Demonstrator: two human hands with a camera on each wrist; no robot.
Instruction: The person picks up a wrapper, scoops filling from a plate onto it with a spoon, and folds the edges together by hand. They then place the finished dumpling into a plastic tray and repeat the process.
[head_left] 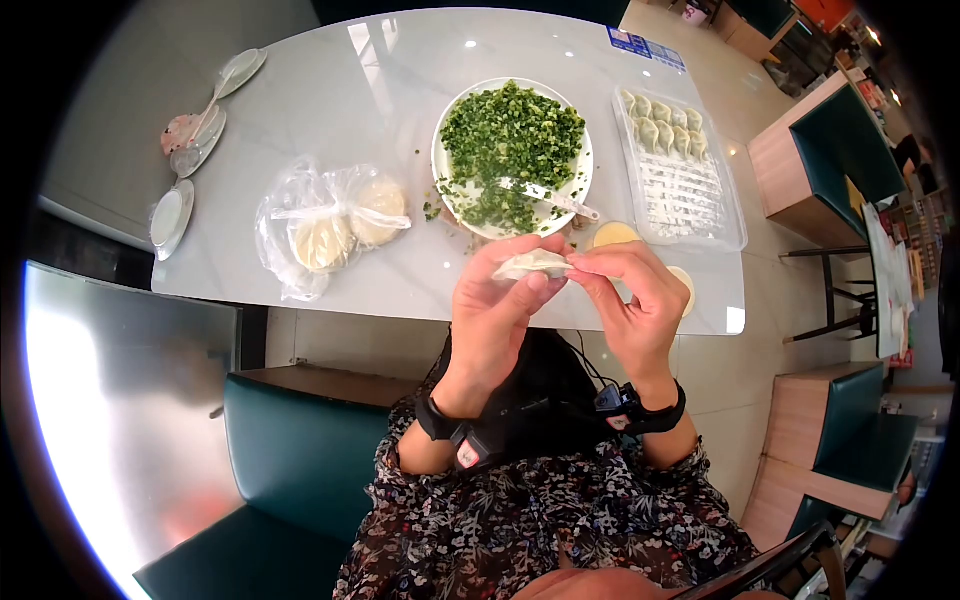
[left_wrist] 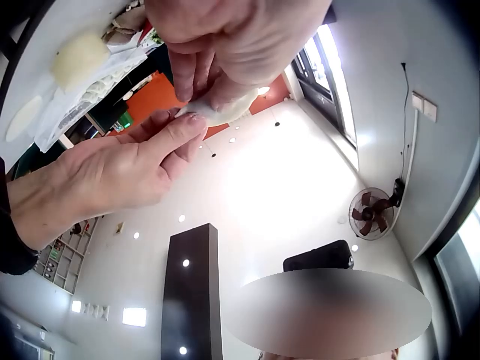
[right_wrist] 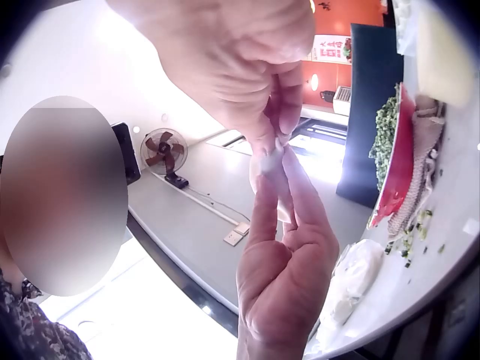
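Note:
A pale dumpling (head_left: 532, 264) is held up at the table's near edge, its wrapper folded over into a half-moon. My left hand (head_left: 490, 312) holds it by its left part, thumb in front and fingers behind. At the dumpling's right end, my right hand (head_left: 636, 308) pinches the wrapper's edge between thumb and fingertips. In the left wrist view the dumpling (left_wrist: 225, 112) is partly covered by fingers. Just beyond the hands stands a round dish of chopped green filling (head_left: 515, 140), with a flat spatula (head_left: 550, 197) lying in it.
Right of the dish, a clear plastic tray (head_left: 685, 205) holds several finished dumplings (head_left: 665, 125) at its far end. Round wrappers (head_left: 614, 235) lie near the table's front right. Bagged dough (head_left: 335, 230) sits at left. Small plates (head_left: 172, 215) line the far left edge.

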